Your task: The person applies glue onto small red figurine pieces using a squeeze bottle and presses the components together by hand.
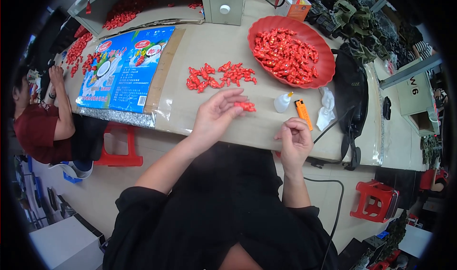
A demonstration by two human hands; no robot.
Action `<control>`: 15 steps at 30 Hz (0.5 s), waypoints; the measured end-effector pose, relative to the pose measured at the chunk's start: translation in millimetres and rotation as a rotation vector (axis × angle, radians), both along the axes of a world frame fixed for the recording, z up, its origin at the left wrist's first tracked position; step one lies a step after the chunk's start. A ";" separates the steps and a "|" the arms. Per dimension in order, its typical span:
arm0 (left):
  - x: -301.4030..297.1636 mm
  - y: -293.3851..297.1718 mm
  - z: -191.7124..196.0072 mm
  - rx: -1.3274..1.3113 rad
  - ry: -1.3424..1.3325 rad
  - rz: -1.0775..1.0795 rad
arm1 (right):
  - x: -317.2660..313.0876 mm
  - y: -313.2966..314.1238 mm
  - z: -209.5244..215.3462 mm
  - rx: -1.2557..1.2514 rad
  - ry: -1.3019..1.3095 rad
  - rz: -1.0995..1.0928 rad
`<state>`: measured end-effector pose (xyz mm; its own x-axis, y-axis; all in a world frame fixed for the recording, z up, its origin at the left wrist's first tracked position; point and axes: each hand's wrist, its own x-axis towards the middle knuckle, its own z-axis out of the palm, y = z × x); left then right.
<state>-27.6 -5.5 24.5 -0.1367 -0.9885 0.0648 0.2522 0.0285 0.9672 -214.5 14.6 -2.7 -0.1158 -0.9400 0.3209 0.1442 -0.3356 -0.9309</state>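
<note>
Cardboard covers the table point(223, 46) of a crowded workshop, where a seated worker's left hand point(216, 115) pinches a small red wrapped piece point(245, 106) at the fingertips, just above the table near its front edge. The right hand point(295, 139) is curled closed nearby; whether it holds anything cannot be told. Beyond the left grip lie a loose pile of red pieces point(219, 75) and a full red bowl point(290, 51); a small glue bottle point(283, 101) and orange lighter point(303, 114) sit between the hands. Handling such a small piece well likely calls for a light fingertip hold.
</note>
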 end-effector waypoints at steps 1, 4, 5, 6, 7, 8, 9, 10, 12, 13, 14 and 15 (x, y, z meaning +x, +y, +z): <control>-1.6 -10.3 5.1 -0.010 0.001 0.004 | -0.5 -1.8 -2.4 0.018 -0.011 -0.018; -10.4 -50.7 15.0 -0.113 -0.108 0.064 | -0.8 -0.6 -5.6 -0.014 0.020 -0.017; -13.4 -63.4 15.7 -0.119 -0.110 0.069 | -0.4 -0.2 -6.6 -0.030 0.045 -0.015; -16.9 -75.2 16.7 -0.164 -0.158 0.096 | -1.1 0.4 -6.8 0.003 -0.005 0.014; -21.1 -87.5 17.4 -0.207 -0.206 0.121 | -2.1 -0.1 -6.8 0.000 -0.006 0.019; -23.6 -100.6 13.8 -0.210 -0.209 0.132 | -1.7 -0.9 -7.0 0.005 -0.002 0.016; -25.6 -113.7 6.7 -0.284 -0.325 0.169 | -1.2 -1.8 -7.0 0.011 0.002 0.015; -29.1 -120.3 8.6 -0.355 -0.440 0.197 | -1.7 -1.1 -6.5 0.010 -0.001 0.019; -32.7 -128.3 14.2 -0.322 -0.526 0.220 | -2.5 0.2 -4.6 0.009 0.018 0.002; -32.6 -130.6 17.6 -0.284 -0.608 0.234 | -3.7 0.1 -5.3 0.012 0.014 0.007; -29.2 -131.9 19.2 -0.259 -0.517 0.239 | -4.5 0.2 -5.9 0.019 0.002 0.006; -21.9 -129.0 22.2 -0.256 -0.521 0.244 | -4.1 0.3 -6.3 0.025 -0.009 0.006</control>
<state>-49.5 -134.5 46.7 0.0137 -0.9572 0.2892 -0.2929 0.2727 0.9164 -218.6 14.9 -9.0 -0.1132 -0.9484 0.2963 0.1548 -0.3114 -0.9376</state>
